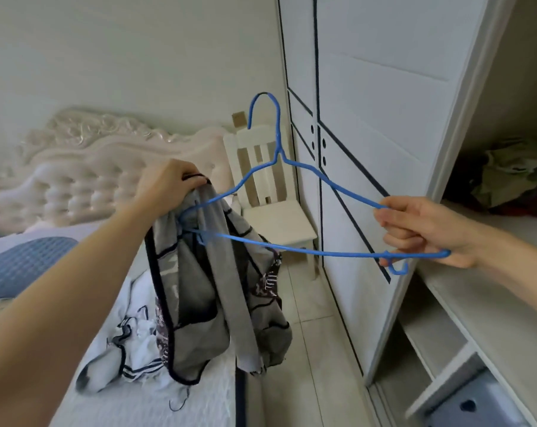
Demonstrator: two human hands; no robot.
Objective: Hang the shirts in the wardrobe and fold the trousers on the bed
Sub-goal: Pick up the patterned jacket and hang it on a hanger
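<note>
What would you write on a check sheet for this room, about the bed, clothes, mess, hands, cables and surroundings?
Surface: bed, white cover.
Job's things: grey shirt hangs from the left hand; one end of the blue hanger is inside it.
Clutter: white striped garment crumpled on bed; clothes heap on wardrobe shelf.
Hands: left pinches shirt top; right hand grips hanger's other end.
Cables: nothing seen.
Surroundings: white chair, wardrobe door, padded headboard.

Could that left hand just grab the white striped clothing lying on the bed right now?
Probably not straight away. The left hand is busy gripping the grey shirt, which dangles over the white striped clothing on the bed. Freed, it looks close enough.
</note>
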